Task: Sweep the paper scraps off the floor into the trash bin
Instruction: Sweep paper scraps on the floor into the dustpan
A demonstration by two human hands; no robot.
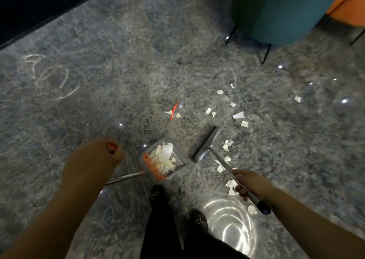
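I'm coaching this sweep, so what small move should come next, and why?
Probably draw the broom through the scraps just right of its head, toward the dustpan. The pan already holds paper and sits close on the left, while loose pieces lie beside the broom. The right hand grips the broom handle; the left hand holds the pan's.

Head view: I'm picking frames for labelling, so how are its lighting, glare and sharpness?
Head view: dim, wide-angle bent at the edges; glare rings on the floor near the feet; motion blur softens the left hand; scraps in the dustpan partly blown out.
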